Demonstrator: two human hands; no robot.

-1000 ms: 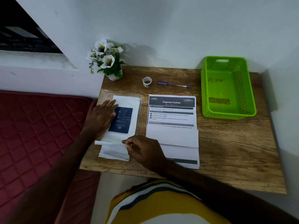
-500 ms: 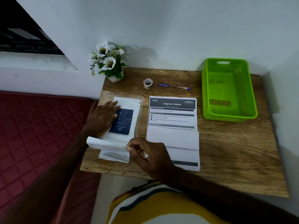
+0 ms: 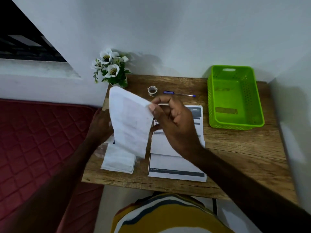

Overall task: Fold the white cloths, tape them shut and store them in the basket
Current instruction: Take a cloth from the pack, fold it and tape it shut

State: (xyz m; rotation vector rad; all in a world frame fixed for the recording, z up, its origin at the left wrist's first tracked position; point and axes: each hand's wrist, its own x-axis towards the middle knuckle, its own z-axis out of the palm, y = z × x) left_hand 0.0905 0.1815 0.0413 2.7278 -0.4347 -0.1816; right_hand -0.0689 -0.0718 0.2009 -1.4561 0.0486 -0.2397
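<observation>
The cloth (image 3: 130, 121), flat on the stack (image 3: 118, 161) a second ago, now hangs lifted over the table (image 3: 235, 148), pinched at its right edge by the right hand (image 3: 171, 121), the left hand (image 3: 101, 126) half hidden, grip unclear; better lay it flat and square corners before folding.

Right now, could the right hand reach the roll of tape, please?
Probably yes, once it lets go. The right hand pinches the lifted white cloth, so its grip is taken. The roll of tape stands just beyond its fingers on bare table, with nothing between them.
</observation>
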